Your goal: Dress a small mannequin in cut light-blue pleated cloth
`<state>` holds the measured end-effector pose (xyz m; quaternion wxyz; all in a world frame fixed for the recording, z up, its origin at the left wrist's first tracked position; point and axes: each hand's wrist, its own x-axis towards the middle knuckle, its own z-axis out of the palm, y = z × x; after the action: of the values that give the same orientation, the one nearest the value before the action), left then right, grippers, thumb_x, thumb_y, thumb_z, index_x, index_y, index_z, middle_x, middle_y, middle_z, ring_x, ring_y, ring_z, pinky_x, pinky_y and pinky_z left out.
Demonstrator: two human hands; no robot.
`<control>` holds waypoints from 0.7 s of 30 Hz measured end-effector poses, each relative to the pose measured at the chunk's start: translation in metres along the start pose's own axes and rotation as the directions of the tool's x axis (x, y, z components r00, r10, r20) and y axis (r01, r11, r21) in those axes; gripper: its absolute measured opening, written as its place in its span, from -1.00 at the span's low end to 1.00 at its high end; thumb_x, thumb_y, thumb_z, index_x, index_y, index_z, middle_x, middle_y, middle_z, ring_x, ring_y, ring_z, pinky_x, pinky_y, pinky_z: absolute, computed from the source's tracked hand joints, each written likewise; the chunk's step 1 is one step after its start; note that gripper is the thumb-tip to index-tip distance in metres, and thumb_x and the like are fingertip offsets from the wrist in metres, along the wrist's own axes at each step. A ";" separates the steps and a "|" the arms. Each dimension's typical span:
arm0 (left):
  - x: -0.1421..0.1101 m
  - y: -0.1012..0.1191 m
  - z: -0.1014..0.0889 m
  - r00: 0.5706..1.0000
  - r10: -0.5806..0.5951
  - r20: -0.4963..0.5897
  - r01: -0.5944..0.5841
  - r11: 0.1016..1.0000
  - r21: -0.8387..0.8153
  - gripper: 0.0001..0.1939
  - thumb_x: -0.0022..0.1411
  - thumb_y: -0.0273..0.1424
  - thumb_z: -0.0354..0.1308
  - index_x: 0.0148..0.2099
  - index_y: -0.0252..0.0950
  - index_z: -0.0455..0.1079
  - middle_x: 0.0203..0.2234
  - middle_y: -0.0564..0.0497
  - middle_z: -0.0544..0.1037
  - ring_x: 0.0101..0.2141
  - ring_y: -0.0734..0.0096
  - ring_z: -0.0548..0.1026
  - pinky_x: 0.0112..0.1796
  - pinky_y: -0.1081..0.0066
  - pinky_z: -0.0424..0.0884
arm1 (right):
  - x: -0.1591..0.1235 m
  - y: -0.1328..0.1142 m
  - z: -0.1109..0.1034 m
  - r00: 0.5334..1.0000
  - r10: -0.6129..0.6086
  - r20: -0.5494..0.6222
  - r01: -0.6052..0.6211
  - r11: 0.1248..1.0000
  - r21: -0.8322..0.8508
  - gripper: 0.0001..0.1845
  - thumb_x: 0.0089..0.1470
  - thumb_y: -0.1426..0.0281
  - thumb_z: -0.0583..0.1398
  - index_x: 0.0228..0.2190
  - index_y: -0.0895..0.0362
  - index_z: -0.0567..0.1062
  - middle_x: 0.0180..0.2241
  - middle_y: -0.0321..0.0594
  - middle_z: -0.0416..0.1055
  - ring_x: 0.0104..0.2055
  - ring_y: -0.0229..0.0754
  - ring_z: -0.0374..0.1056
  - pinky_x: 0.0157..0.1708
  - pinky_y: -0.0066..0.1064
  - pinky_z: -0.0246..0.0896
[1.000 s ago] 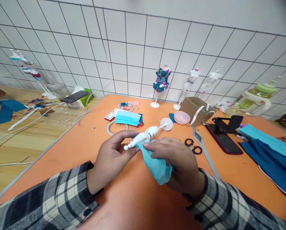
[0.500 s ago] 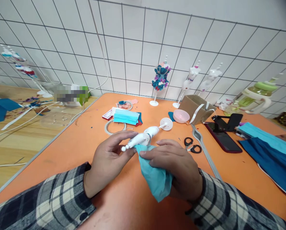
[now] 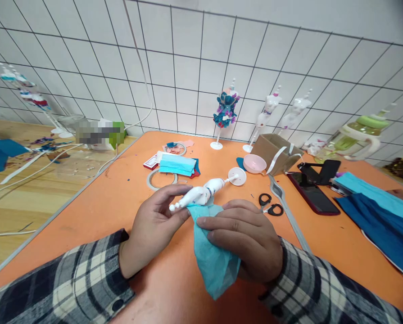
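Observation:
My left hand (image 3: 156,227) is closed round the upper end of a small white mannequin (image 3: 201,193), thumb on the near side. The mannequin lies tilted above the table, its knobbed neck toward me and its round base (image 3: 237,177) pointing away to the right. In my right hand (image 3: 245,234) is a piece of light-blue fabric (image 3: 215,265), pinched against the torso. The cloth's top edge touches the mannequin's near side, and its lower part hangs loose toward me. My right thumb is hidden under the cloth.
Black-handled scissors (image 3: 270,205) lie right of my hands. Beyond are tape rolls (image 3: 161,180), a folded light-blue piece (image 3: 177,164), a pink bowl (image 3: 254,164) and a cardboard box (image 3: 272,153). A dressed mannequin (image 3: 226,110) stands at the wall. A phone (image 3: 314,193) and dark-blue fabric (image 3: 380,227) lie right.
The light-blue fabric hangs lower and further left, spread flatter under my right fingers. The mannequin's base has shifted slightly right. Both hands keep their hold.

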<state>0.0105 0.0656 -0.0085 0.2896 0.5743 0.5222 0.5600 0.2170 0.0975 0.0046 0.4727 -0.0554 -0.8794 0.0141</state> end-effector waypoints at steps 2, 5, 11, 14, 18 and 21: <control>0.001 0.000 0.001 0.999 -0.033 -0.005 0.032 0.998 -0.050 -0.65 0.14 -0.20 0.37 -0.07 -0.23 0.51 -0.09 -0.12 0.64 -0.09 0.09 0.59 -0.16 0.28 0.55 | 0.002 -0.001 0.000 0.998 0.023 -0.061 -0.019 0.997 0.069 -0.77 0.15 0.52 0.15 -0.13 0.14 0.43 -0.19 -0.11 0.64 -0.27 -0.16 0.52 -0.15 -0.22 0.37; 0.004 -0.002 0.003 0.997 -0.079 0.010 0.080 0.989 -0.126 -0.65 0.10 -0.23 0.39 -0.08 -0.21 0.47 -0.11 -0.08 0.64 -0.13 0.13 0.61 -0.19 0.30 0.55 | 0.007 -0.006 -0.002 0.972 0.122 -0.200 -0.075 0.971 0.227 -0.57 0.10 0.57 0.17 0.02 0.09 0.40 -0.26 -0.20 0.60 -0.35 -0.20 0.46 -0.28 -0.26 0.38; 0.009 -0.004 0.003 0.978 -0.208 0.030 0.209 0.949 -0.237 -0.48 0.02 -0.23 0.44 0.00 -0.21 0.39 -0.08 -0.08 0.60 -0.10 0.10 0.59 -0.18 0.32 0.51 | 0.005 0.002 -0.002 0.869 0.482 -0.108 -0.396 0.811 0.431 -0.06 0.15 0.20 0.28 0.38 -0.10 -0.08 0.37 -0.06 0.01 0.30 0.06 0.18 0.16 0.03 0.26; 0.009 -0.005 0.003 0.945 -0.299 0.130 0.324 0.901 -0.288 -0.33 -0.01 -0.17 0.43 0.13 -0.18 0.33 -0.09 -0.08 0.60 -0.13 0.10 0.60 -0.20 0.30 0.50 | -0.005 0.024 0.004 0.802 0.534 0.268 -0.597 0.704 0.385 0.30 -0.04 0.07 0.41 0.41 -0.13 -0.32 0.44 -0.07 -0.19 0.46 0.15 -0.18 0.31 0.17 -0.03; 0.009 -0.017 0.005 0.852 -0.385 0.354 0.493 0.817 -0.298 -0.37 0.06 -0.18 0.38 0.15 -0.19 0.32 -0.03 -0.11 0.58 -0.07 0.09 0.58 -0.12 0.22 0.48 | -0.018 0.046 0.016 0.701 0.603 0.382 -0.708 0.654 0.267 0.26 -0.07 0.16 0.44 0.41 -0.12 -0.19 0.37 -0.03 0.08 0.40 0.17 0.02 0.30 0.18 -0.04; 0.009 -0.026 0.007 0.816 -0.395 0.423 0.509 0.838 -0.199 -0.35 0.03 -0.25 0.41 0.15 -0.20 0.30 -0.06 -0.11 0.60 -0.03 0.04 0.55 -0.07 0.18 0.45 | -0.021 0.051 0.022 0.645 0.677 0.354 -0.761 0.609 0.223 -0.17 0.07 0.31 0.33 0.32 -0.04 0.19 0.25 -0.04 0.31 0.28 0.11 0.23 0.24 0.11 0.06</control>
<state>0.0082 0.0830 -0.0307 0.5918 0.4741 0.4896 0.4304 0.2143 0.1468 -0.0292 0.3211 -0.3186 -0.8126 0.3674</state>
